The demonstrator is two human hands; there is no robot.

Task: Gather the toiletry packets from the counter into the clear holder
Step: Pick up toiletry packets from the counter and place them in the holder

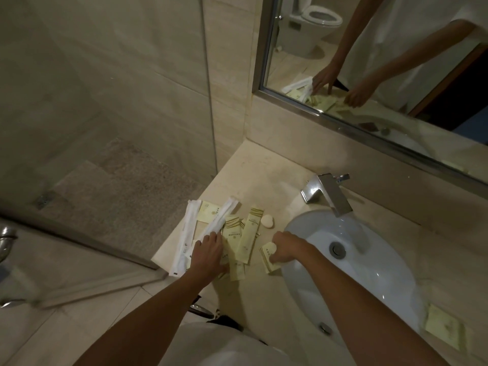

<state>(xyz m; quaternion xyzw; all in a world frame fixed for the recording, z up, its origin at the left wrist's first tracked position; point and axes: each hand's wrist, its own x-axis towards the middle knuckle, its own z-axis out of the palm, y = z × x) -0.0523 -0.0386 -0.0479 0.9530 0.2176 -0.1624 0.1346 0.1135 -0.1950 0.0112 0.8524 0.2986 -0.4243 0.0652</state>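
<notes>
Several pale yellow toiletry packets [249,235] lie scattered on the beige counter [253,175] left of the sink. Two long white wrapped packets [188,231] lie at the counter's left edge, one crossing over the yellow ones. A small round white soap [267,221] sits behind them. My left hand [208,253] presses flat on the packets, fingers on the end of a long white packet. My right hand [286,249] is closed on a yellow packet [268,261] and a small round white piece at the basin's rim. No clear holder is in view.
A white basin [351,260] with a chrome faucet [327,194] fills the counter's right. Another yellow packet [443,326] lies right of the basin. A glass shower partition [208,88] borders the counter's left; a mirror [369,62] hangs behind.
</notes>
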